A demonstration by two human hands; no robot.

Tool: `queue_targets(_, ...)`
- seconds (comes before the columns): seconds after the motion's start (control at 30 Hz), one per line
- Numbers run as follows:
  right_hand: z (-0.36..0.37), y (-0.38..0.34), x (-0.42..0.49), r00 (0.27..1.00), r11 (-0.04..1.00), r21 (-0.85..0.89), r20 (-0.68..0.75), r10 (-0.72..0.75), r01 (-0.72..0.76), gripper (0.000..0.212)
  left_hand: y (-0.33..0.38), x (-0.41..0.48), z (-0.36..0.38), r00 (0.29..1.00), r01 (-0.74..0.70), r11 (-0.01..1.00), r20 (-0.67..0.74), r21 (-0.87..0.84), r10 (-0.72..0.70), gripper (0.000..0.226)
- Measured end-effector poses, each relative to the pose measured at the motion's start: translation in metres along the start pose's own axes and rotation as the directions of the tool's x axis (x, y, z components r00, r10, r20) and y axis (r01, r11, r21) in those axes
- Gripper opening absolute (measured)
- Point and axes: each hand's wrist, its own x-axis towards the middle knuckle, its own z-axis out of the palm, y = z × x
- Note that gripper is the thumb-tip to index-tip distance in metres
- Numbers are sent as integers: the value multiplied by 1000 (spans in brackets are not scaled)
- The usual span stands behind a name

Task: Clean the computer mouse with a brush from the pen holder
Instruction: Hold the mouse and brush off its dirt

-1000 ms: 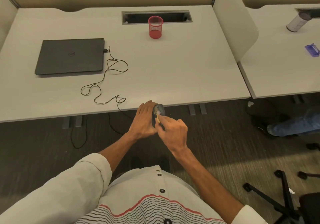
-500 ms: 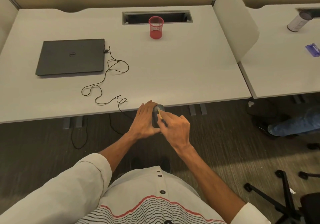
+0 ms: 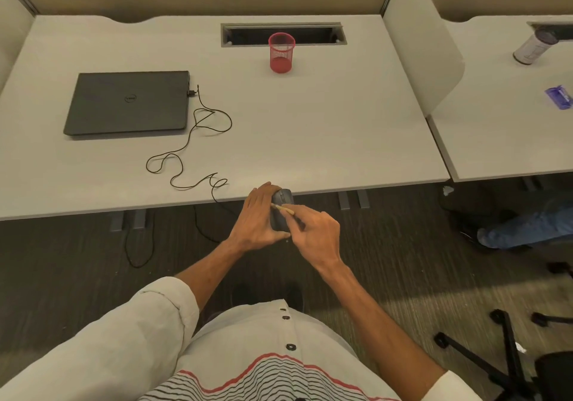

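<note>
Hands together at the near desk [image 3: 325, 140] edge. Your left hand [image 3: 255, 222] cups the mouse [image 3: 283, 197] from its left side, fingers laid along it and thumb out of sight. Your right hand [image 3: 317, 233] pinches the brush [image 3: 284, 210] low on its handle.

Mouse: between the two hands, long axis pointing away from you, nose at the desk edge and body out over the floor. Can't tell whether the nose rests on the edge.

Brush: lies crosswise over the mouse's back, pale tip toward the left fingers. The right hand is the working one; strokes likely run across the short axis, and the left fingers are what the tip would meet.

Further out: the mouse's cable [image 3: 198, 140] loops left to a closed laptop [image 3: 127, 103]. Red mesh pen holder [image 3: 281, 53] stands well back, nothing between it and you.
</note>
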Motion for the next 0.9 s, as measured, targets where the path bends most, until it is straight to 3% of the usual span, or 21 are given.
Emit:
queue_targets(0.13,-5,7,9,1000,994,-107,-22,-16,13,25,0,1,0,998,39,998,41,-43,-37,117)
queue_targets(0.33,1,12,14,977,952,-230,112,-183,205,22,2,2,-1,999,32,999,38,-26,-31,114)
queue_targets(0.5,3,13,12,984,997,-33,170,-59,66,23,0,0,-3,999,19,1000,41,1,-19,114)
queue_targets(0.63,1,14,10,986,998,43,157,-55,48,23,-2,-1,-6,999,22,1000,33,-14,-21,113)
queue_targets(0.8,-3,15,14,999,1000,16,35,2,-3,27,0,-1,-12,998,42,996,46,-72,-39,115)
queue_targets(0.9,-1,14,19,998,999,-51,57,-7,10,26,0,0,-13,999,26,997,35,-69,-24,113)
